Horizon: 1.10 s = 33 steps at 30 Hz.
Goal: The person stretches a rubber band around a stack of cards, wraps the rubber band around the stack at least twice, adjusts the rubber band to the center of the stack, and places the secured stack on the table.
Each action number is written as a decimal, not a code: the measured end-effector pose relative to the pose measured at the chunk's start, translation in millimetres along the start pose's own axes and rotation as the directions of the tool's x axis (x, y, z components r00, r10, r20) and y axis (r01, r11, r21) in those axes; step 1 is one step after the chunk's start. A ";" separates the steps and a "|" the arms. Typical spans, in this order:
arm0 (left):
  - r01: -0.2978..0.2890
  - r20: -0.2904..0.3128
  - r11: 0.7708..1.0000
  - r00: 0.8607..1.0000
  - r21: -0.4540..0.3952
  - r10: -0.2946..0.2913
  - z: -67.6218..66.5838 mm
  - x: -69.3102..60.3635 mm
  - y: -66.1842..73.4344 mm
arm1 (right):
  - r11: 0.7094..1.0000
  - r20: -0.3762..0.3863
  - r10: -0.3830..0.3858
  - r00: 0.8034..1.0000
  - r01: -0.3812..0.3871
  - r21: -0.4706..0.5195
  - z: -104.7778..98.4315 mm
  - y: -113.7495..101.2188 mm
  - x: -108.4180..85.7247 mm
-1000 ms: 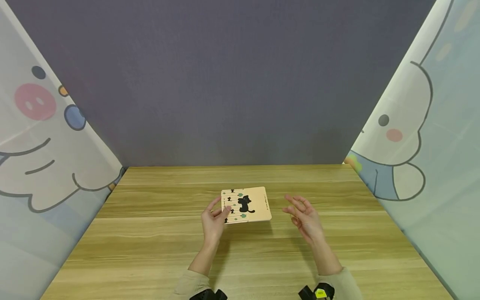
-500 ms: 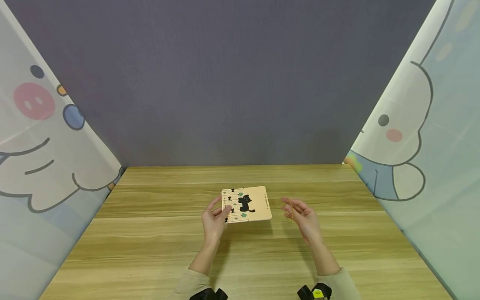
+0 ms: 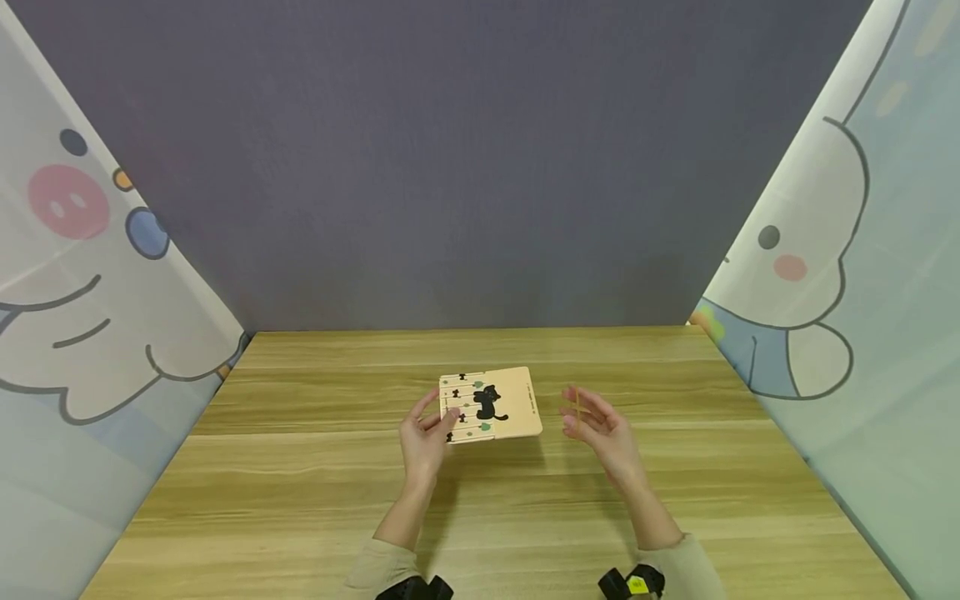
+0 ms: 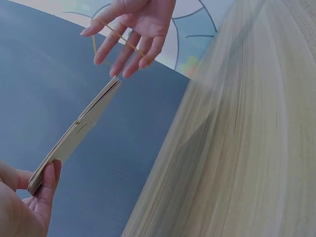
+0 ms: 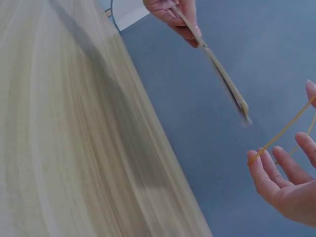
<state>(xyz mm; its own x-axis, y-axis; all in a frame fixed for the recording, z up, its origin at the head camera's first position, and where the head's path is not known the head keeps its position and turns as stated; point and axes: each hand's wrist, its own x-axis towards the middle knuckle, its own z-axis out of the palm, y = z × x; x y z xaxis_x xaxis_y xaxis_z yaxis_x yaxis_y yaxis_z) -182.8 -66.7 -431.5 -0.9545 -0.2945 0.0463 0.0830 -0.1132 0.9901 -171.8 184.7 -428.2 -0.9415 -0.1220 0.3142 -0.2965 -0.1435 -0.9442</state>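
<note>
My left hand point(image 3: 423, 446) grips a thin stack of cream cards point(image 3: 516, 406) by its left end, thumb on top. A black cat and small green shapes are printed on the upper face. Seen edge-on in the left wrist view, the stack point(image 4: 81, 129) shows several layers and tilts above the table. To its right, my right hand point(image 3: 613, 437) has its thumb and fingers spread apart, with a yellow rubber band point(image 5: 284, 130) stretched around them. A small gap separates the band from the stack's free end.
Below both hands lies a wood-grain table point(image 3: 495, 533). A dark grey panel point(image 3: 465, 167) rises along its far edge. Cartoon-printed cloths hang on the left point(image 3: 150, 333) and on the right point(image 3: 885, 333).
My right thumb and fingers have spread, and the rubber band, hanging narrow half a second ago, is now stretched taut between them. My left hand and the stack have shifted slightly up and left.
</note>
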 end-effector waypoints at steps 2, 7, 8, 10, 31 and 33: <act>0.006 -0.002 1.000 1.000 -0.010 -0.006 0.3 -0.6 1.5 | 1.000 0.019 -0.029 0.999 0.029 -0.003 0.4 3.9 0.3; 0.019 -0.020 1.000 1.000 -0.016 -0.019 3.5 -2.3 3.5 | 0.995 0.090 -0.096 0.991 0.094 0.028 -11.5 40.8 7.0; 0.017 -0.022 1.000 1.000 -0.014 -0.017 4.1 -2.3 3.1 | 0.994 0.099 -0.108 0.989 0.105 0.036 -14.2 49.7 8.4; 0.012 -0.025 1.000 1.000 -0.010 -0.012 5.6 -2.5 2.7 | 0.991 0.109 -0.124 0.986 0.116 0.073 -19.1 65.8 11.5; 0.001 0.045 0.999 0.999 -0.047 0.001 13.7 -15.4 5.5 | 0.978 -0.067 0.186 0.980 -0.178 0.105 31.7 5.6 9.8; -0.004 0.060 0.999 0.998 -0.050 0.007 13.1 -18.5 10.8 | 0.981 -0.068 0.183 0.981 -0.178 0.072 30.7 7.0 11.5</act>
<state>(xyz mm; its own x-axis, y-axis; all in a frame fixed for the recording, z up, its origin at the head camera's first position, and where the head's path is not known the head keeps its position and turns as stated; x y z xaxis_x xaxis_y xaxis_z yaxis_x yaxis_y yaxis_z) -168.0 -50.1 -419.9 -0.9695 -0.2374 0.0611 0.1008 -0.1590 0.9821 -179.7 152.1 -428.1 -0.9885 -0.0792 0.1286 -0.1117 -0.1898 -0.9755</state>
